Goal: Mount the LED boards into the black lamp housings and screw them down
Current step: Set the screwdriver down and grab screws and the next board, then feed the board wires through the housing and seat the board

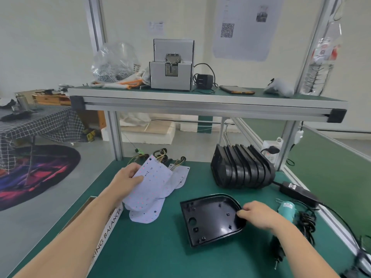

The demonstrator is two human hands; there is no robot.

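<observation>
An empty black lamp housing [210, 219] lies open side up on the green mat, in front of me to the right. My right hand [259, 214] grips its right rim. My left hand [128, 177] pinches the left edge of a white LED board [154, 183], tilted and lifted off a loose pile of white LED boards [144, 214] with wires at their far ends. A row of several black housings [241, 167] stands on edge at the back right.
A teal electric screwdriver [286, 207] with its black cable and power brick [295, 190] lies at the right edge. A white cardboard box [109, 227] sits at the left edge. The upper shelf carries a grey screw feeder [171, 65] and a bag of screws [114, 63].
</observation>
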